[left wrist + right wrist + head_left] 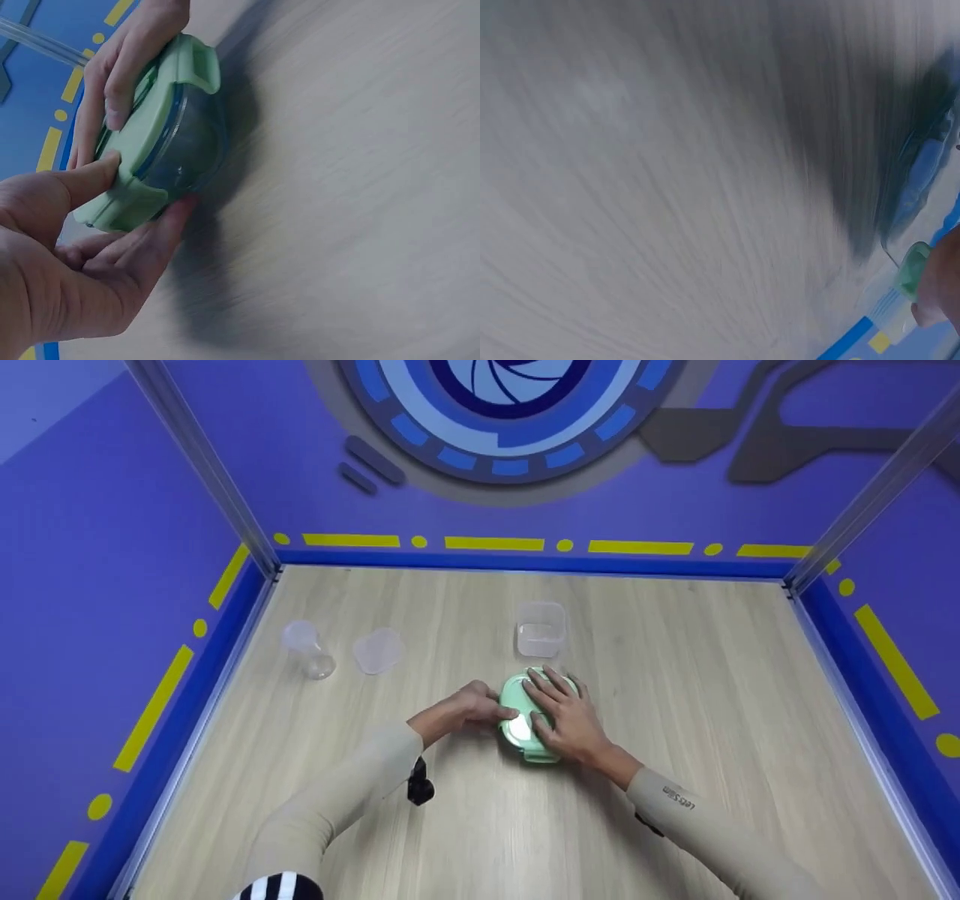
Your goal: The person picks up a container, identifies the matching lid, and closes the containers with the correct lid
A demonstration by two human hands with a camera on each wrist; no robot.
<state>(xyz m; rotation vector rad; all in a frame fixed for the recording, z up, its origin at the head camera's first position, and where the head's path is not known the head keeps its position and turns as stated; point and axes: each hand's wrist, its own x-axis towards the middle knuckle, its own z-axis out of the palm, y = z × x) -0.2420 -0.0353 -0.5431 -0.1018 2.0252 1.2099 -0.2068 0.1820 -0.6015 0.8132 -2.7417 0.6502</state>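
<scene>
An oval food container (517,686) with a light green clip lid and a see-through body is between my two hands on the wooden table. My left hand (474,703) grips its left side. In the left wrist view, the thumb presses the lid beside a side clip (131,206), with fingers under that edge. Spread across the lid is my right hand (571,724), its fingers lying over the top. The right wrist view catches only part of that hand (941,289) beside a green clip (913,270), with the clear body at the right edge.
Just behind the food container stands a clear square tub (541,630). Farther left lies a translucent square lid (379,651). Near the left wall are a small clear round container (320,666) and a translucent round lid (300,635). Blue walls (480,521) enclose the table.
</scene>
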